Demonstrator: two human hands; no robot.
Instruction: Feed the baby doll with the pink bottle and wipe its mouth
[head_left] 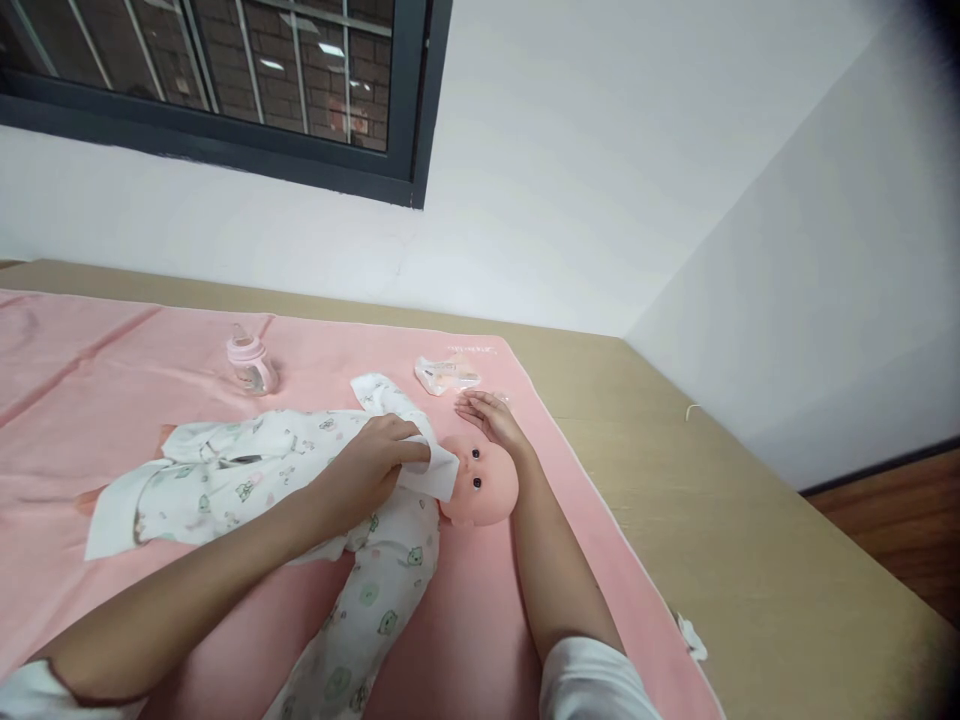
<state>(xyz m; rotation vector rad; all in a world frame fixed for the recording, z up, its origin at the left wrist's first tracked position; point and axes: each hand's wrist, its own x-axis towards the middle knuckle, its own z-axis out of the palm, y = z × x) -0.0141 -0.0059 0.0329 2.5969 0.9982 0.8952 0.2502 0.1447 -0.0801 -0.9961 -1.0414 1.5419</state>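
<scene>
A baby doll lies on its back in white clothes printed with small animals, its bald head to the right. My left hand is closed on a white wipe, pinched between thumb and fingers. The wipe is at the doll's chin and mouth and covers the lower face. Beside the top of the head rests my right hand, fingers stretched out with nothing in them, its wrist close against the head. Just beyond those fingertips is a small clear plastic packet.
A pink baby bottle leans on the pink mat beyond the doll's legs. The mat covers part of a wooden surface. A crumpled white piece lies at the mat's right edge. White walls and a barred window stand behind.
</scene>
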